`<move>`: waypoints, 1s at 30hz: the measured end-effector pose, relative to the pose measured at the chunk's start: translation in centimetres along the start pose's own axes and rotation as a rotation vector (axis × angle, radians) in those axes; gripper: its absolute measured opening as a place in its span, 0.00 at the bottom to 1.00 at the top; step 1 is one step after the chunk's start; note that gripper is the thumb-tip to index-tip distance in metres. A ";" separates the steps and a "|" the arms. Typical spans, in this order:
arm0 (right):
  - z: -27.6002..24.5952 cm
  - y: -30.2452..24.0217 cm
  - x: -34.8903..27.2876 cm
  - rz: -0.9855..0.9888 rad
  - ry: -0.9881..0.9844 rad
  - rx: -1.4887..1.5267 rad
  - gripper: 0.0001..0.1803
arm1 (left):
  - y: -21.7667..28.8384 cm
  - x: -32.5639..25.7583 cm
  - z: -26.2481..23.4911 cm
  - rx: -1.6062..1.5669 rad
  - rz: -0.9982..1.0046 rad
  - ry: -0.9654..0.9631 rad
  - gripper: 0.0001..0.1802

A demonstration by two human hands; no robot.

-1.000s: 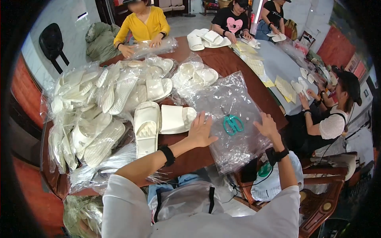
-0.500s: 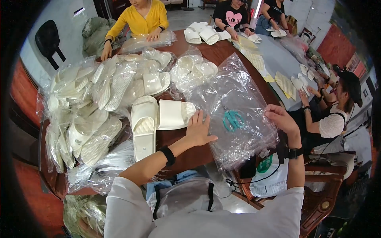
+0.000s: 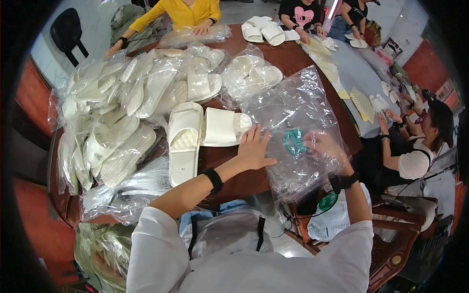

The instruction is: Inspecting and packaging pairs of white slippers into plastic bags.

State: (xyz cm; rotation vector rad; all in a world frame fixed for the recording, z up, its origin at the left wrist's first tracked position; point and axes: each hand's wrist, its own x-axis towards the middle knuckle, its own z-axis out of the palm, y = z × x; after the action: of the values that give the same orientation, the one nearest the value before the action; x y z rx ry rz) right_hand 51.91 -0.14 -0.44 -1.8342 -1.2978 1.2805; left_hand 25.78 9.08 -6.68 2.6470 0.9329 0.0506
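Note:
My left hand (image 3: pixel 253 149) lies flat with fingers spread, beside the toe of a white slipper (image 3: pixel 220 128) and at the left edge of a large clear plastic bag (image 3: pixel 293 105). My right hand (image 3: pixel 325 146) shows through the film, seemingly inside the bag. Its fingers are bent at the right side of a teal looped thing (image 3: pixel 293 142), whose exact kind is blurred by the plastic. A second white slipper (image 3: pixel 183 146) lies lengthwise to the left of the first one.
Bagged white slippers (image 3: pixel 117 151) pile up on the table's left side, with thin clear strips (image 3: pixel 127 188) in front. Another bagged pair (image 3: pixel 254 75) lies beyond. Loose slippers (image 3: pixel 266 30) stand at the far edge. Several people work around the tables. A wooden chair (image 3: pixel 395 254) stands at right.
My right hand has moved left from the bag's right edge to the teal thing, under the film. My left hand stays beside the slipper. The whole view has shifted slightly.

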 end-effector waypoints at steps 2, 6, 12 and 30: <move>0.3 0.7 0.7 -0.009 0.024 -0.077 0.16 | 0.3 0.1 -0.1 -0.012 0.004 -0.009 0.56; 1.8 1.1 1.2 -0.364 0.236 -0.554 0.22 | 0.1 -0.1 -0.1 -0.003 -0.006 -0.014 0.56; -0.3 2.4 0.1 -0.232 0.300 -0.661 0.26 | 0.6 0.0 -0.4 0.014 -0.005 -0.054 0.57; -3.4 -1.5 -12.8 -0.439 0.660 -0.255 0.11 | -0.1 0.5 0.0 -0.070 -0.039 -0.019 0.56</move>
State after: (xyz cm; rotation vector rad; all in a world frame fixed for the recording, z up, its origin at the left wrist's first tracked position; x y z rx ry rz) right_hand 53.41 -11.07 7.07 -1.7711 -1.3971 0.2462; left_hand 26.13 9.48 -6.76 2.5604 0.9588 0.0484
